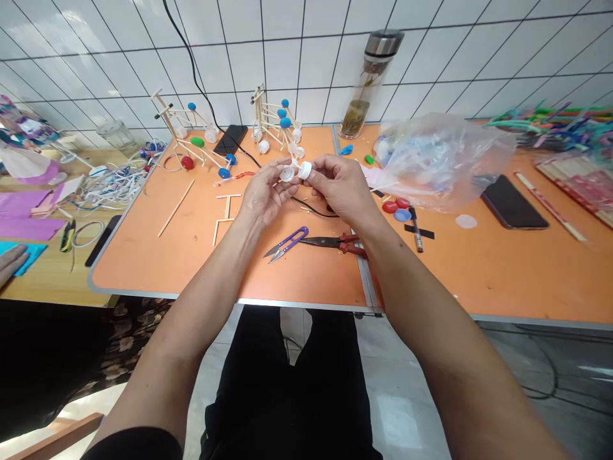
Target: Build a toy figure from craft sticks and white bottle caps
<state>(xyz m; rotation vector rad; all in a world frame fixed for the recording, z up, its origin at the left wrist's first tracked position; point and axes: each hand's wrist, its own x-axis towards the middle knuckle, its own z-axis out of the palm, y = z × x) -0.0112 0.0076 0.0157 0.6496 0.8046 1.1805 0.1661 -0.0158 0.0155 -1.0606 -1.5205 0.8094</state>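
Both hands meet above the middle of the orange table [143, 255]. My left hand [264, 191], palm up with fingers curled, holds a white plastic bottle cap [287, 174] with its hollow side showing. Between the thumb and fingers of my right hand [342, 185] is a second white bottle cap [304, 170], close beside the first. Just behind them stands a stick frame [268, 121] with blue and white caps. Purple thread snips [287, 245] and red-handled pliers [330, 243] lie below the hands. A small joined-stick piece [227, 214] is to the left.
Another stick frame with coloured caps [187, 163] stands at the back left. A glass tea bottle [366, 89], a plastic bag [445, 160], a marker [416, 229] and a phone [513, 202] are on the right. Another person's hand [12, 262] rests at far left.
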